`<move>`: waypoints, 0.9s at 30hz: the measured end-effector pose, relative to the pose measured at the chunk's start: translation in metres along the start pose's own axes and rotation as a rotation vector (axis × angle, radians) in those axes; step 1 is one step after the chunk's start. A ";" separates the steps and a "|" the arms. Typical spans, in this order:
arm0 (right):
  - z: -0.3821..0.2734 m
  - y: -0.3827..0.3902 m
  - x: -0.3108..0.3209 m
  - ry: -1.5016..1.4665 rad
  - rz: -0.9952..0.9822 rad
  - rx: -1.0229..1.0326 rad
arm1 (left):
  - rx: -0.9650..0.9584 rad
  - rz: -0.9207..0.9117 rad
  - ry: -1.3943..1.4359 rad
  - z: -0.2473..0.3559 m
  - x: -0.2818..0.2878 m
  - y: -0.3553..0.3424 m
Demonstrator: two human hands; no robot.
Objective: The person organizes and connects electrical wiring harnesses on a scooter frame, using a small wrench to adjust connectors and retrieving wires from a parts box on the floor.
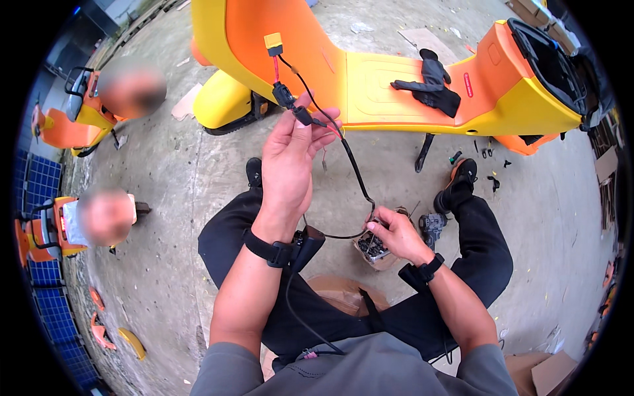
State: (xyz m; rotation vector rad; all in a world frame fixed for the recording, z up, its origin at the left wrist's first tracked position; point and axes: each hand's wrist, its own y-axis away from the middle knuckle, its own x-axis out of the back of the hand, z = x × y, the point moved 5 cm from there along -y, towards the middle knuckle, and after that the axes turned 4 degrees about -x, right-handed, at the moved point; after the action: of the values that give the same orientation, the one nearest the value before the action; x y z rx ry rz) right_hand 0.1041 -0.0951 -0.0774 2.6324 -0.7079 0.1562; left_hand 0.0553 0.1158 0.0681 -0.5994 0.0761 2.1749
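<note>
While the black cable (353,173) hangs from the yellow plug (273,44) on the orange and yellow scooter body (370,79), its small black connector (302,115) is pinched between the fingers (316,125) of the raised left hand (288,168). Wiring work on the scooter appears to be under way; careful alignment of the connector would be called for next. The lower loop is held closed in the right hand (395,235), just over a small box of screws (373,249) on the concrete floor (165,198).
</note>
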 end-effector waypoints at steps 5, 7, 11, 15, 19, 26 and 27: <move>0.005 -0.001 0.002 -0.009 -0.006 -0.017 | -0.024 -0.002 -0.025 0.000 0.004 -0.001; 0.005 -0.001 0.002 -0.005 0.006 0.003 | -0.031 -0.001 -0.029 -0.002 0.005 -0.001; 0.007 -0.001 0.003 0.047 -0.002 -0.036 | -0.033 0.005 -0.044 -0.003 0.007 -0.001; 0.007 -0.001 0.005 0.071 -0.015 -0.018 | -0.035 0.014 -0.049 -0.003 0.009 -0.002; 0.008 -0.003 0.003 0.078 -0.026 -0.003 | -0.035 0.033 -0.070 -0.004 0.010 -0.001; 0.012 -0.002 0.000 0.084 -0.093 0.024 | 0.009 0.007 -0.099 -0.006 0.006 0.000; 0.011 -0.002 0.000 0.087 -0.091 0.036 | 0.019 -0.001 -0.103 -0.007 0.005 0.000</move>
State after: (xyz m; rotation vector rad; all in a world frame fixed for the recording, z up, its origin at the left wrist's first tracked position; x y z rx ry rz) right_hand 0.1050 -0.0978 -0.0885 2.6675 -0.5607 0.2573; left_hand 0.0553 0.1180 0.0600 -0.4763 0.0413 2.1976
